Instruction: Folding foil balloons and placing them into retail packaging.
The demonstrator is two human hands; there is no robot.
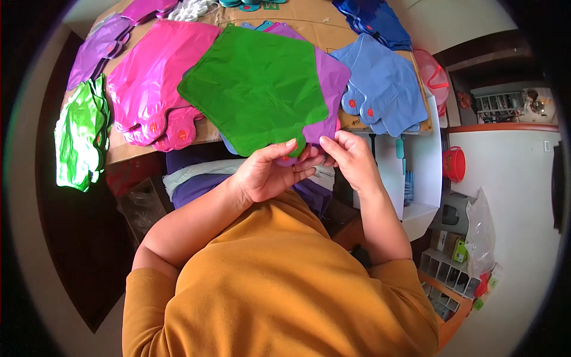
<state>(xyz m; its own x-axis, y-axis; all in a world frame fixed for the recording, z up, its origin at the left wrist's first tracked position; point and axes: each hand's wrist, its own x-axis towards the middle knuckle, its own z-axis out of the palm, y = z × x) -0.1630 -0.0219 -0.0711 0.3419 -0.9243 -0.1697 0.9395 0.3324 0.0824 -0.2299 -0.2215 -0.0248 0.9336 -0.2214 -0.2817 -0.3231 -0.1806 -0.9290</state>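
Observation:
A flat, uninflated green foil balloon (262,89) with pointed corners lies at the table's near edge, over a purple foil balloon (332,77) that shows along its right side. My left hand (264,172) is at the green balloon's lower tab, thumb on top and fingers curled below, palm turned up. Just to its right, my right hand (352,156) pinches the lower edge of the purple balloon between thumb and fingers. The fingertips of both hands nearly meet. Edges of more coloured balloons peek out beneath these two.
Stacks of pink balloons (160,77) and shiny light green balloons (83,137) lie left; light blue balloons (386,83) and dark blue balloons (377,24) lie right. The cardboard-topped table (309,21) ends before my waist. A white shelf unit (425,178) and red basket (455,163) stand right.

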